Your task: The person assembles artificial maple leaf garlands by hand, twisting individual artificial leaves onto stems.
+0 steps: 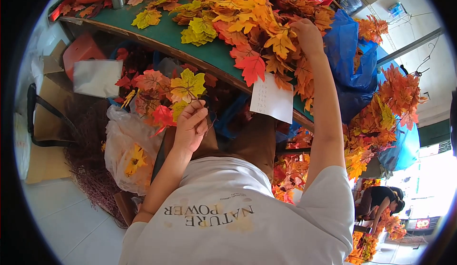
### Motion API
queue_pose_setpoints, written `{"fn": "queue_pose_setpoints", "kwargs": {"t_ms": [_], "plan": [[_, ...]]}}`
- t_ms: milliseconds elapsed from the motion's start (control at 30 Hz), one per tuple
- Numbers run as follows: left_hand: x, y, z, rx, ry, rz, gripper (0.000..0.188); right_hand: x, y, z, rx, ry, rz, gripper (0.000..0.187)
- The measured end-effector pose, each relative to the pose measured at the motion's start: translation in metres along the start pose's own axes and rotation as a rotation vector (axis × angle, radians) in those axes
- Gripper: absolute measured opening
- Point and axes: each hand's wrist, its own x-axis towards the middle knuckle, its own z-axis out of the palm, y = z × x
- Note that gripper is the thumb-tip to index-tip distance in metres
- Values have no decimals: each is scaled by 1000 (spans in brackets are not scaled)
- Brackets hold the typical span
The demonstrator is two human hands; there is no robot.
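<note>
- Leaf spray (188,85): yellow and red, beyond the near edge of the green table (165,35), to the left of my lap.
- My left hand (192,127): fingertips pinched together at a thin stem of the spray.
- Leaf heap (245,15): orange, yellow and red, reaching close to that edge; bare surface lies to its left.
- My right hand (307,36): fingers curled against the heap; I cannot tell whether they grip a leaf.
- White paper (272,98): crosses the edge.
- Blue bag (342,50): crowds the right side.
</note>
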Motion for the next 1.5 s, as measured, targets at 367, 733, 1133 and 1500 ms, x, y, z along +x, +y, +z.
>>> {"fn": "queue_pose_setpoints", "kwargs": {"t_ms": [367, 733, 1133, 1500], "plan": [[-1, 2, 5, 8, -33, -3, 14, 21, 22, -19, 67, 82, 13, 12], [1, 3, 6, 2, -36, 2, 13, 31, 37, -22, 147, 289, 424, 20], [-10, 2, 27, 123, 76, 71, 23, -19, -48, -22, 1971, 344, 783, 17], [-17, 0, 47, 266, 42, 184, 45, -155, -261, 18, 1984, 78, 861, 11]]}}
